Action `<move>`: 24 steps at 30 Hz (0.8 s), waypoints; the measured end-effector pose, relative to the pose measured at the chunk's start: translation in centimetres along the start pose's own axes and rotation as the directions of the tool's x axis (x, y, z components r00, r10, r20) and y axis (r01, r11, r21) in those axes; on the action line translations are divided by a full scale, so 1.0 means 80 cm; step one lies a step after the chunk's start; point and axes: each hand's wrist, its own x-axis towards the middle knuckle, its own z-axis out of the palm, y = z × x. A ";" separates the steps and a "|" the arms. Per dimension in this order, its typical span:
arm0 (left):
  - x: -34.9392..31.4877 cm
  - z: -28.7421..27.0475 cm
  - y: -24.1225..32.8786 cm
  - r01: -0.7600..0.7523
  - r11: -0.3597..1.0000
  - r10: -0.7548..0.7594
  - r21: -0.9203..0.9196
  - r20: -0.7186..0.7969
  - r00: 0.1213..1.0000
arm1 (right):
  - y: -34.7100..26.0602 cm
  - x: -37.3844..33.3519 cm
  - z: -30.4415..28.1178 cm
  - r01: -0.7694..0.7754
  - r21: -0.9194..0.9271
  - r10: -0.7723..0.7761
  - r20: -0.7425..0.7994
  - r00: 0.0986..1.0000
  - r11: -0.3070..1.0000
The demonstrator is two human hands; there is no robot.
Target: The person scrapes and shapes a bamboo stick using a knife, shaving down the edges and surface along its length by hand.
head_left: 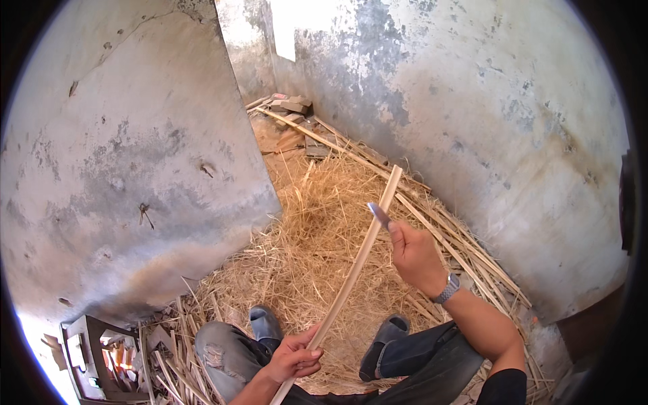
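A long, pale bamboo strip point(359, 264) slants from between my legs up toward the far right. Near its lower end, my left hand point(295, 356) is closed around it. My right hand point(416, 255), with a metal watch point(447, 288) on the wrist, grips a knife point(380, 214). The knife's blade lies by the upper part of the strip, at or very close to its edge; I cannot tell whether it touches. The knife's handle is mostly hidden inside my fist.
Shavings point(304, 229) cover the floor around my shoes. Long bamboo strips point(466, 243) lie along the right wall point(499, 148). Bricks point(290, 104) are heaped at the far corner. A dark frame point(94, 358) stands at the lower left, beside more strips point(179, 358).
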 end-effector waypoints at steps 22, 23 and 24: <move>0.019 0.005 -0.003 -0.047 0.999 0.048 0.024 -0.052 0.997 | -0.033 -0.055 0.035 0.072 0.106 -0.084 0.108 0.991 0.992; 0.021 0.005 -0.004 -0.048 0.999 0.049 0.023 -0.048 0.998 | -0.043 -0.088 0.053 0.110 0.137 -0.135 0.184 0.974 0.984; 0.022 0.002 -0.003 -0.036 0.999 0.035 -0.021 -0.044 0.998 | -0.052 -0.103 0.062 0.145 0.170 -0.185 0.255 0.949 0.975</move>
